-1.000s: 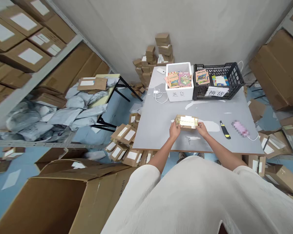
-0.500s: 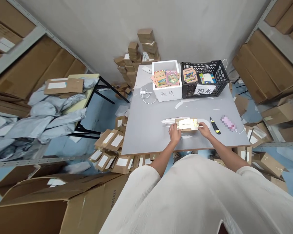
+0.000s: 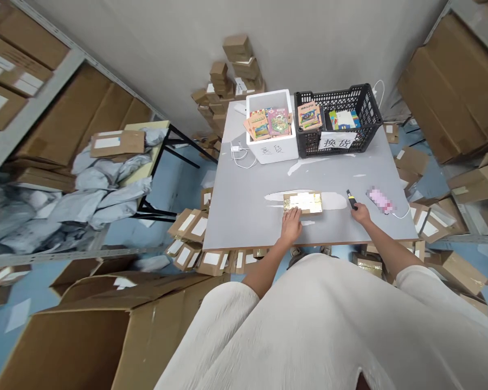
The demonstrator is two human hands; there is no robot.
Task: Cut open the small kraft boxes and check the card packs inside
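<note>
A small cardboard box [image 3: 314, 201] with a pale label and shiny tape lies flat on the grey table. My left hand [image 3: 291, 225] rests on its near edge, left of the middle, fingers stretched out onto the top. To the right, my right hand [image 3: 361, 213] has its fingers closed round the handle of a black and yellow utility knife [image 3: 351, 199]. The knife's front end points away from me, at table level; whether the blade is out I cannot tell. A pink, blurred-out object [image 3: 381, 200] with a white cord lies just right of that hand.
At the table's [image 3: 244, 216] back stand a white foam box [image 3: 273, 150] and a black plastic crate [image 3: 368, 130], both holding colourful packs. Stacked cartons [image 3: 238, 49] lean near the wall. Grey parcels [image 3: 81, 206] lie on the left, and a large open carton [image 3: 166, 325] stands beside me.
My right hand has left the small box, moved right and closed on the utility knife. My left hand now lies on the box's near edge. The view has shifted slightly.
</note>
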